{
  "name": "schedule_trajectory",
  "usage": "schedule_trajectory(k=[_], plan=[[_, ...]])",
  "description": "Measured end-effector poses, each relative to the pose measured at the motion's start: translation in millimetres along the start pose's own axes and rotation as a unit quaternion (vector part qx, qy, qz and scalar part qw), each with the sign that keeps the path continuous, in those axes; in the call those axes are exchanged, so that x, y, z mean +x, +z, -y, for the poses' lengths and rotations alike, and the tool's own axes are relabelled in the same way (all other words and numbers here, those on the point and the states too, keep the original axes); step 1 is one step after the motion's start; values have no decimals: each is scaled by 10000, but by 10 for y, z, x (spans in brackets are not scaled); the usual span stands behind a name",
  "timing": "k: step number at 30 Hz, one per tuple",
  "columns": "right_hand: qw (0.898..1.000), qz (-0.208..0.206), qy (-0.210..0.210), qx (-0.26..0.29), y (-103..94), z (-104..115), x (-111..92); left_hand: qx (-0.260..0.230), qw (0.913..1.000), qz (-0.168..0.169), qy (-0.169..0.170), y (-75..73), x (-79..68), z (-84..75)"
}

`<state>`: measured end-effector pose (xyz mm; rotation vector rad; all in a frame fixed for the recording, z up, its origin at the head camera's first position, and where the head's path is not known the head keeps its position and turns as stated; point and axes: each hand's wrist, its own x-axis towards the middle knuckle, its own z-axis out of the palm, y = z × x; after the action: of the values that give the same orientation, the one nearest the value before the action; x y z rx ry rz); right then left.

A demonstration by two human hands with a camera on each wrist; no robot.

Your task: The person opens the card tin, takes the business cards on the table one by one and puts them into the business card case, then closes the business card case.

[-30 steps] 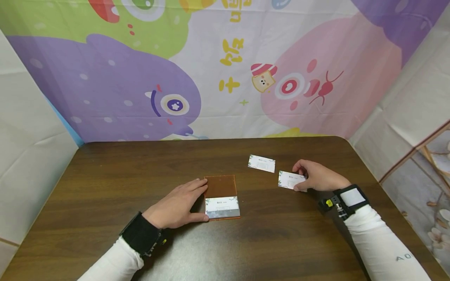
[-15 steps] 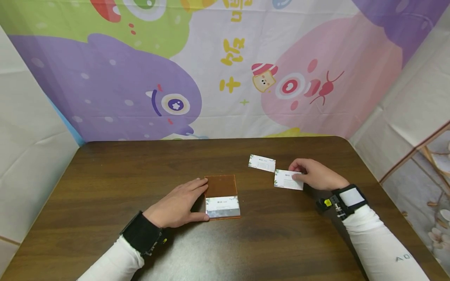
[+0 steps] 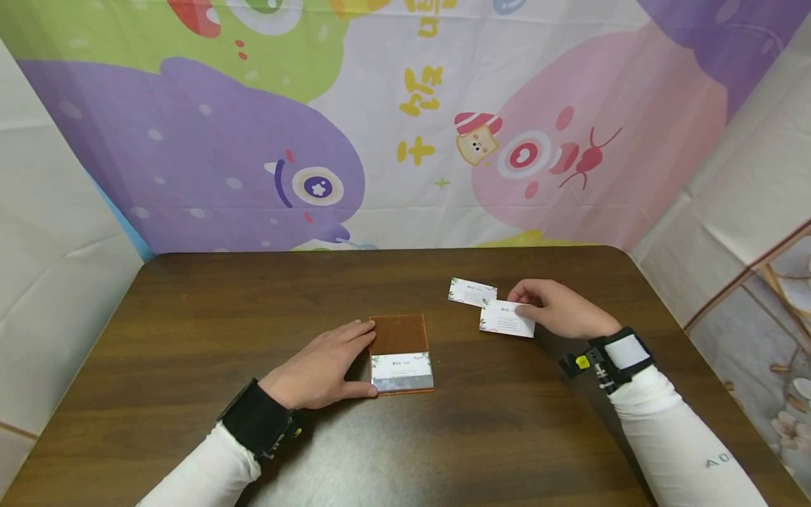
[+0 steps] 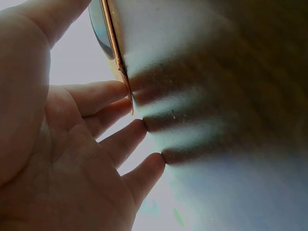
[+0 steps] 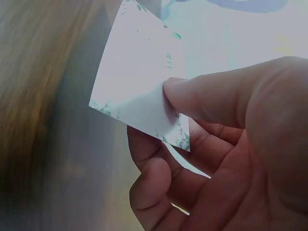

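My right hand [image 3: 560, 308] pinches a white business card [image 3: 505, 319] by its right end, thumb on the printed face and fingers behind. In the right wrist view the card [image 5: 139, 72] shows green leaf prints at its corners. Another such card [image 3: 470, 290] lies on the table just behind, partly overlapped by the held one in the head view. A brown card holder [image 3: 398, 334] lies flat, with a card [image 3: 402, 366] tucked in its clear lower pocket. My left hand [image 3: 323, 366] rests at the holder's left edge, fingers extended; its fingertips [image 4: 156, 161] touch the tabletop.
The dark wooden table [image 3: 190, 317] ends at the back against a cartoon-printed cloth [image 3: 418, 211]. Pale cloth walls [image 3: 70, 246] stand on both sides. Each wrist wears a black strap [image 3: 256, 419].
My right hand has lifted the card from the table and moved it left, until it overlaps the other loose card in view. My left hand and the holder have stayed put.
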<state>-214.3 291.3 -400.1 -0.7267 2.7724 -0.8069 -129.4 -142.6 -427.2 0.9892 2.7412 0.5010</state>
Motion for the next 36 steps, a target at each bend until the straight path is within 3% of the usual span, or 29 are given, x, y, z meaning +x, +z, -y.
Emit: schedule_trajectory(k=[15,36], plan=[[9994,129,-15,330,78,290,175,-1,10000,6,-18,2,-1,3],[9969,365,-522,472,303,740,439,-24,10000,30,-52,-7,-8,0]])
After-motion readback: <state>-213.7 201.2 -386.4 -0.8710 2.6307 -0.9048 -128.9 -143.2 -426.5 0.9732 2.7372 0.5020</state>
